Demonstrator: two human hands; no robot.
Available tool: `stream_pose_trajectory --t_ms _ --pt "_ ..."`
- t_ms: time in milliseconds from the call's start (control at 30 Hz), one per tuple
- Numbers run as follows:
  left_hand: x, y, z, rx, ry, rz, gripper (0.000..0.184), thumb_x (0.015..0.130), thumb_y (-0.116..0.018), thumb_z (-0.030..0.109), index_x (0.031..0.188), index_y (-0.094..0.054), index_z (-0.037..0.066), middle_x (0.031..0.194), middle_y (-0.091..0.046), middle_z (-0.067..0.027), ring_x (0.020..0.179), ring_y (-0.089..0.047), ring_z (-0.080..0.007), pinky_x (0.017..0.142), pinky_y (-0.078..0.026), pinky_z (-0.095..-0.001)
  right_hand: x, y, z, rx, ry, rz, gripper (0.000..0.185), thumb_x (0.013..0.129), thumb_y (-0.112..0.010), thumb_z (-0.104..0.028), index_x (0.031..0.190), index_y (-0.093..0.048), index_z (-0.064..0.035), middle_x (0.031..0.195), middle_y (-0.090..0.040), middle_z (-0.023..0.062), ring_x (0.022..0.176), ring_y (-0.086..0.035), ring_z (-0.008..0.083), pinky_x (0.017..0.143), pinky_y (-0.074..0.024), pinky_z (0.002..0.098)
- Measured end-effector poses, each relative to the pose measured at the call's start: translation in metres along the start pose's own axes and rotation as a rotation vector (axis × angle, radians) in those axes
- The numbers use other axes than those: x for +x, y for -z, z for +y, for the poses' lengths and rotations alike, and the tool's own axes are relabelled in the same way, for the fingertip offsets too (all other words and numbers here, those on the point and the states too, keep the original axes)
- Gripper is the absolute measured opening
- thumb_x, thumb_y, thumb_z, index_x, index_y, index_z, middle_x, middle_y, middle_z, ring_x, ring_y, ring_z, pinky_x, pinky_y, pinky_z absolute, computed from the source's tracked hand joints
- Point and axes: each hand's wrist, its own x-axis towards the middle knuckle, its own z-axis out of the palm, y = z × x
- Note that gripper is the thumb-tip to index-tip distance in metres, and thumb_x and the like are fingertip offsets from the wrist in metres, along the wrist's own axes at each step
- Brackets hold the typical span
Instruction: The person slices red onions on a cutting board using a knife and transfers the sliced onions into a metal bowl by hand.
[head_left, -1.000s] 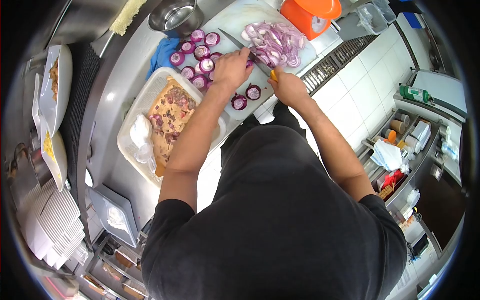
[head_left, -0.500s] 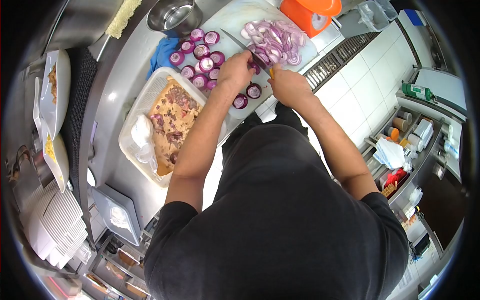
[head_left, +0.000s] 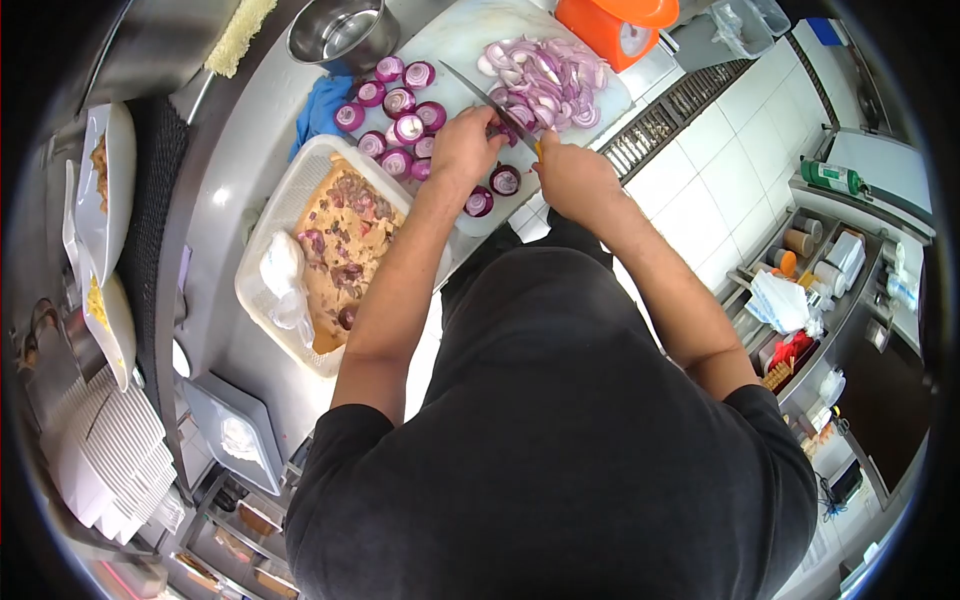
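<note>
My right hand (head_left: 577,178) is closed round the yellow handle of a knife (head_left: 488,98), whose long blade points up and left over the white cutting board (head_left: 455,45). Close to the blade, my left hand (head_left: 467,146) has its fingers bent over a piece of red onion (head_left: 506,134), mostly hidden by the fingers. Several peeled onion halves (head_left: 408,128) lie left of my left hand, and two more (head_left: 505,180) sit near the board's front edge. Beyond the knife is a pile of sliced onion (head_left: 552,82).
A white basket (head_left: 262,222) with stained cardboard and a plastic bag stands left of the board. Behind are a steel pot (head_left: 342,34), a blue cloth (head_left: 322,112) and an orange scale (head_left: 606,30). White dishes (head_left: 120,200) stand at the far left.
Both hands and the knife have stayed in nearly the same place, with small shifts at the onion piece. The whole view has shifted slightly.
</note>
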Motion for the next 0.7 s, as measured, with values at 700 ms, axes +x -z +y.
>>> stream_pose_trajectory --t_ms 700 --pt "-0.006 0.003 -0.001 -0.062 0.017 0.021 0.029 0.087 -0.085 0.022 0.109 -0.075 0.006 0.108 -0.078 -0.0134 0.1 -0.077 -0.0305 0.085 -0.059 -0.0422 0.006 -0.007 -0.004 0.0 -0.012 0.011 0.031 0.106 -0.06 -0.026 0.117 -0.052 0.0019 0.093 -0.077 0.024 0.087 -0.078 0.0419 0.077 -0.061 0.0519"
